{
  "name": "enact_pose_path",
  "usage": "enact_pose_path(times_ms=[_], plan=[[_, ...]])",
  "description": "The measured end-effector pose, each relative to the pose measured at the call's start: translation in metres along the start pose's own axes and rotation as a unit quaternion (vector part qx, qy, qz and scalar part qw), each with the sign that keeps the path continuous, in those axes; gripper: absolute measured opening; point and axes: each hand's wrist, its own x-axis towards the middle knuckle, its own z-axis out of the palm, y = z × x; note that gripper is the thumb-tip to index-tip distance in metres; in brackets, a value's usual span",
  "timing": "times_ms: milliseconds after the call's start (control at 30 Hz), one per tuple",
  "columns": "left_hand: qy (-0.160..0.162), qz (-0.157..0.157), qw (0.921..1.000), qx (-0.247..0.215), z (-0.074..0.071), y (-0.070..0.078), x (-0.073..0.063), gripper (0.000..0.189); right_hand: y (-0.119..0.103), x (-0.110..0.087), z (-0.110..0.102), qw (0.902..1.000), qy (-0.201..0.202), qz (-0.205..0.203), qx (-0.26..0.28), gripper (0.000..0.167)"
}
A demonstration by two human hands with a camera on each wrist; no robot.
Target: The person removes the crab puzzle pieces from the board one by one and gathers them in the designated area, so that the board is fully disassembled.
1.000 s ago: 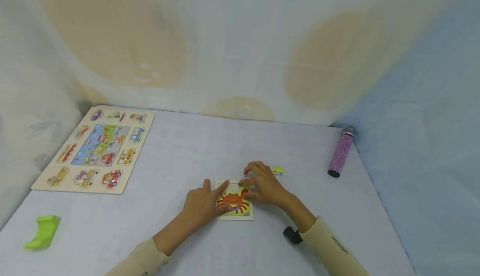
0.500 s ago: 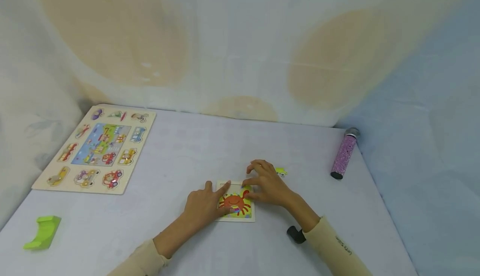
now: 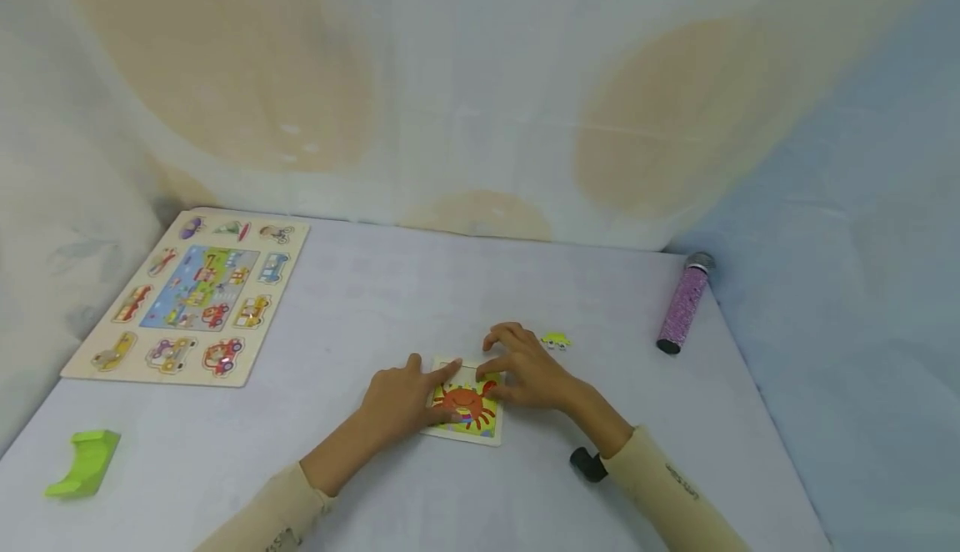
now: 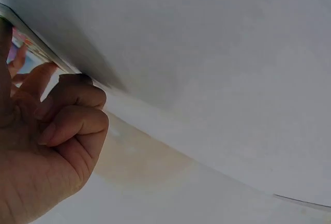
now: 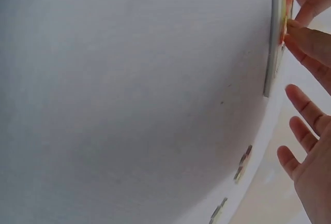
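Just below centre of the head view lay a square, pale-framed red crab puzzle, gripped by the left hand (image 3: 396, 400); the right hand's (image 3: 529, 373) bent fingers touched the puzzle's (image 3: 463, 402) right side, their grasp unclear. Rightward, a small flat lime-green piece (image 3: 556, 341) lay on the white worktop (image 3: 390, 302).

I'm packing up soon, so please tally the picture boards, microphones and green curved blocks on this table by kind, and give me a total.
Picture boards: 2 (small crab board, large vehicle board)
Purple microphone: 1
Green curved block: 1
Total: 4
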Motion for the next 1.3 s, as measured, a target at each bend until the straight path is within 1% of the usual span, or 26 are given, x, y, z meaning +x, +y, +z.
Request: enact_pose_path(times_ms=[133, 267, 400, 533, 700, 933, 1033, 1133, 1200, 1300], plan=[[-0.017, 0.013, 0.9998, 0.006, -0.004, -0.006, 0.005, 0.074, -0.001, 0.002, -0.001, 0.9999, -0.01, -0.01, 0.0, 0.018], [-0.027, 0.017, 0.9995, 0.004, -0.007, -0.005, 0.007, 0.073, -0.002, 0.001, -0.003, 0.9998, -0.018, -0.003, -0.008, 0.02], [-0.03, 0.012, 0.9995, 0.006, -0.008, -0.004, 0.005, 0.072, -0.004, 0.0, -0.004, 0.9997, -0.02, 0.009, -0.006, 0.019], [-0.028, 0.003, 0.9994, 0.018, -0.007, -0.001, 0.001, 0.073, -0.006, -0.001, -0.003, 0.9996, -0.023, 0.014, -0.003, 0.018], [-0.012, -0.004, 0.9997, 0.019, -0.003, 0.003, -0.004, 0.073, -0.008, -0.001, -0.002, 0.9996, -0.028, 0.009, -0.005, 0.019], [0.011, -0.005, 0.9997, 0.021, 0.0, 0.004, -0.007, 0.074, -0.013, 0.001, -0.001, 0.9995, -0.031, 0.011, -0.005, 0.015], [0.028, -0.002, 0.9993, 0.024, 0.001, 0.004, -0.009, 0.075, -0.013, 0.003, -0.001, 0.9994, -0.032, 0.012, -0.001, 0.014], [0.045, -0.004, 0.9985, 0.033, 0.002, 0.005, -0.011, 0.076, -0.012, 0.005, 0.0, 0.9997, -0.025, 0.005, 0.005, 0.014], [0.049, -0.007, 0.9981, 0.036, 0.003, 0.005, -0.012, 0.077, -0.01, 0.006, 0.001, 0.9998, -0.017, 0.001, 0.009, 0.012], [0.043, -0.012, 0.9985, 0.033, 0.003, 0.006, -0.013, 0.078, -0.008, 0.007, 0.003, 0.9997, -0.007, -0.001, 0.023, 0.007]])
